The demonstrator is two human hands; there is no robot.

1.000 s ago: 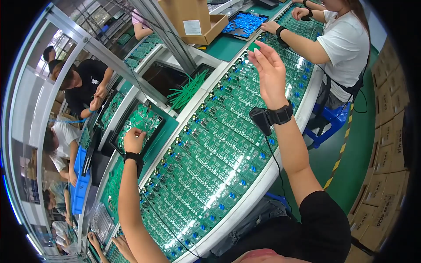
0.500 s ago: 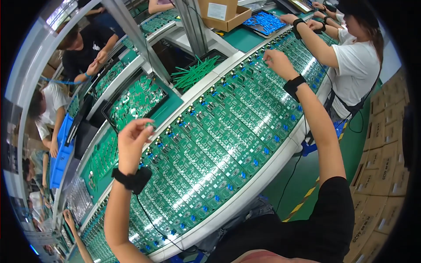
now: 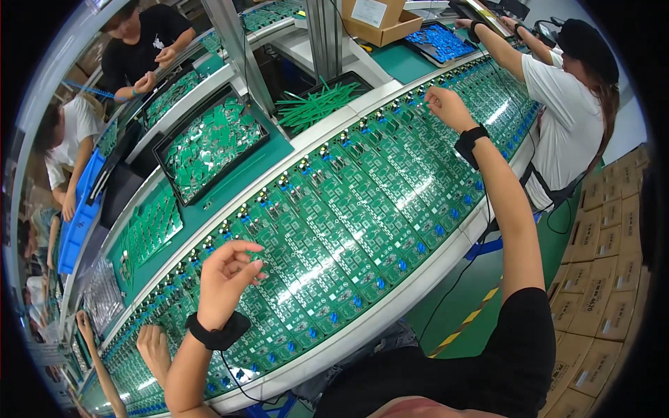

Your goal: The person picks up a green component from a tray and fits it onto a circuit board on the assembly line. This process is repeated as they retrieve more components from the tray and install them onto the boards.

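Rows of green circuit boards (image 3: 341, 230) fill a long curved line in front of me, with blue parts along the near edge and small upright parts along the far edge. My left hand (image 3: 226, 282) is over the boards at left of centre. Its thumb and fingers pinch what looks like a small green board piece (image 3: 256, 258), partly hidden by the fingertips. Farther right, my right hand (image 3: 451, 111) hangs over the far part of the boards, fingers curled together; what they hold, if anything, is hidden. Each wrist wears a black band.
Beyond the line stand a black tray (image 3: 166, 152) of small green boards and a bin of green strips (image 3: 317, 104). A tray of blue parts (image 3: 440, 43) sits near a cardboard box (image 3: 380, 24). Co-workers are at right and left; another person's hand (image 3: 153, 348) reaches in at lower left.
My left hand has moved from beside the small-board tray to over the board line, nearer me. My right hand has shifted only slightly. Another person's hand has appeared beside my left forearm.
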